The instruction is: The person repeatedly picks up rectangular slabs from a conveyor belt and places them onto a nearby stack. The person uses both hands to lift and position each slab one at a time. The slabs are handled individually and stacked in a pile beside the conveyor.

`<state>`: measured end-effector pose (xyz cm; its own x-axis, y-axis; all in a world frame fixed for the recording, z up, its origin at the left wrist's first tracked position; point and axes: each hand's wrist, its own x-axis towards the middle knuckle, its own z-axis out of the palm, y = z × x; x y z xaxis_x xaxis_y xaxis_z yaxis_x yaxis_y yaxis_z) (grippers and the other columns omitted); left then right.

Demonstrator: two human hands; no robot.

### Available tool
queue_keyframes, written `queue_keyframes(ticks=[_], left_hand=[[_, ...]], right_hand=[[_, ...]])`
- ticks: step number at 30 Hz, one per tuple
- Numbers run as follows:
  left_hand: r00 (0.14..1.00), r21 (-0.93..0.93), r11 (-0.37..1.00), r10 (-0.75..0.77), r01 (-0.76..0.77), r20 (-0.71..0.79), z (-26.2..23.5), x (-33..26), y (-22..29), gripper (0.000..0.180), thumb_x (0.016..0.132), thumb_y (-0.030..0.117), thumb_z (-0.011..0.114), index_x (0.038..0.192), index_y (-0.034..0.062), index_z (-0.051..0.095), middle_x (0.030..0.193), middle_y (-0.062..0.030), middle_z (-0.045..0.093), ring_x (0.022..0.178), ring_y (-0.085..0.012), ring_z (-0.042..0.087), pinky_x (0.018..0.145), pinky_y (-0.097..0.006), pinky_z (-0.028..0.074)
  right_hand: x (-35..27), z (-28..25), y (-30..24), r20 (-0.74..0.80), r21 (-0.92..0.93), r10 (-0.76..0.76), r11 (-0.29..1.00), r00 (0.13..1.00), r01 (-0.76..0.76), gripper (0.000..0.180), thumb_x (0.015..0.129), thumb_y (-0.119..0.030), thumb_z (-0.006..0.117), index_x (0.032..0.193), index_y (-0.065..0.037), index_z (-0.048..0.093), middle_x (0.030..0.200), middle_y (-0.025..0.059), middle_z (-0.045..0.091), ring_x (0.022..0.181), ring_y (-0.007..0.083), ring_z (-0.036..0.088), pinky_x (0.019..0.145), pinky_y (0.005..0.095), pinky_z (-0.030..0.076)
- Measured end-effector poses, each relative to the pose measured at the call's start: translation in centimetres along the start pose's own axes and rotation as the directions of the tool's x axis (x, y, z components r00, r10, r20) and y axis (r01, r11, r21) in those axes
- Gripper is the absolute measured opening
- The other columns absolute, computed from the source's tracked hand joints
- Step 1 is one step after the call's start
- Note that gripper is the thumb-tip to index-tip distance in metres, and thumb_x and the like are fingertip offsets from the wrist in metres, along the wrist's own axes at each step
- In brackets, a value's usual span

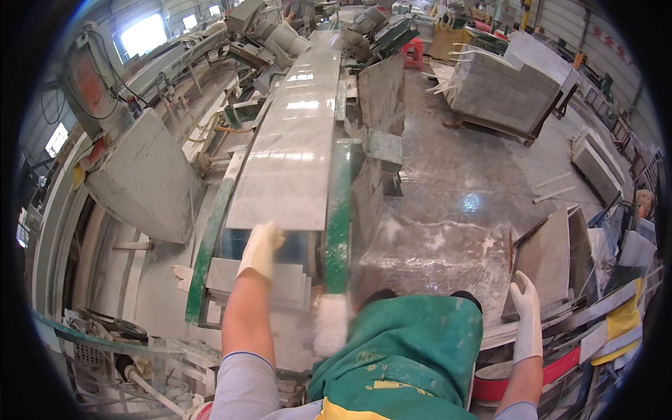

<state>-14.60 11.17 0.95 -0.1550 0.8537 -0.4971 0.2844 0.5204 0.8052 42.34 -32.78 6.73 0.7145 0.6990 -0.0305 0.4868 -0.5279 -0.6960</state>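
A long polished pale stone slab (pixel 287 171) lies on a roller line with green side rails (pixel 338 217), running away from me. My left hand (pixel 262 248), in a cream rubber glove, is at the slab's near edge with its fingers curled against it. Its palm side is hidden. Below that hand a dark blue roller or belt (pixel 301 246) shows, with several pale stone strips (pixel 287 280) stacked on the near side. My right hand (pixel 525 308), gloved too, is out to the right with fingers apart and holds nothing. Leaning stone panels (pixel 542 262) stand beside it.
Machine heads with motors (pixel 280 38) flank the line farther off. To the right, a pallet of stacked slabs (pixel 504 87) stands on the wet floor (pixel 448 182). A large grey stone panel (pixel 143 175) leans at left. A red band (pixel 560 367) lies by my right forearm.
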Motion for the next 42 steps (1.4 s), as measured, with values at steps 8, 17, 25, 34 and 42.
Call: queue_keyframes(ticks=[8, 17, 25, 34, 42], left_hand=[[0.998, -0.198, 0.979, -0.032, 0.042, 0.051, -0.7, 1.0, -1.2, 0.04, 0.104, 0.034, 0.049, 0.121, -0.0015, 0.057, 0.106, -0.016, 0.069, 0.082, -0.0279, 0.072, 0.065, -0.038, 0.062], [0.965, -0.35, 0.933, -0.008, -0.088, -0.263, 0.0, -1.8, -1.8, 0.039, 0.099, 0.033, 0.052, 0.106, -0.0055, 0.055, 0.088, -0.0206, 0.065, 0.069, -0.0368, 0.07, 0.059, -0.049, 0.059], [0.968, -0.265, 0.962, -0.13, 0.071, -0.213, -0.5, 1.9, -0.3, 0.057, 0.104, 0.043, 0.04, 0.106, -0.0101, 0.06, 0.094, -0.0226, 0.069, 0.079, -0.0369, 0.072, 0.063, -0.043, 0.062], [0.937, -0.303, 0.953, -0.088, -0.02, -0.338, 0.2, 2.0, -0.5, 0.044, 0.105, 0.038, 0.045, 0.094, -0.0006, 0.064, 0.074, -0.0135, 0.067, 0.057, -0.0268, 0.067, 0.048, -0.035, 0.054], [0.909, -0.358, 0.934, -0.127, -0.025, -0.396, 0.8, 3.0, -0.5, 0.043, 0.104, 0.039, 0.045, 0.095, 0.0006, 0.063, 0.074, -0.0113, 0.066, 0.055, -0.0239, 0.066, 0.048, -0.035, 0.053]], right_hand=[[-1.5, -3.0, 7.0, -0.093, -0.15, 0.043, 0.987, 0.995, -0.056, 0.052, 0.086, -0.016, 0.064, 0.135, 0.003, 0.058, 0.13, 0.0221, 0.064, 0.125, 0.0293, 0.059, 0.107, 0.0377, 0.043], [-10.2, -15.7, 22.9, -0.596, -0.642, -0.061, 0.635, 0.801, -0.429, 0.05, 0.098, -0.029, 0.055, 0.137, 0.003, 0.053, 0.135, 0.0267, 0.056, 0.125, 0.0412, 0.052, 0.108, 0.047, 0.038], [-14.9, -15.1, 27.0, -0.68, -0.526, 0.373, 0.352, 0.631, -0.775, 0.055, 0.105, -0.042, 0.039, 0.152, -0.014, 0.043, 0.153, 0.0211, 0.043, 0.139, 0.0389, 0.042, 0.118, 0.052, 0.028], [-15.7, -14.8, 27.0, -0.679, -0.54, 0.34, 0.369, 0.651, -0.756, 0.055, 0.104, -0.042, 0.041, 0.151, -0.013, 0.044, 0.151, 0.0213, 0.045, 0.138, 0.0391, 0.043, 0.12, 0.0514, 0.024], [-16.3, -14.2, 26.5, -0.677, -0.523, 0.351, 0.389, 0.647, -0.758, 0.057, 0.104, -0.044, 0.042, 0.151, -0.013, 0.042, 0.154, 0.0223, 0.04, 0.14, 0.0415, 0.039, 0.118, 0.0467, 0.03]])
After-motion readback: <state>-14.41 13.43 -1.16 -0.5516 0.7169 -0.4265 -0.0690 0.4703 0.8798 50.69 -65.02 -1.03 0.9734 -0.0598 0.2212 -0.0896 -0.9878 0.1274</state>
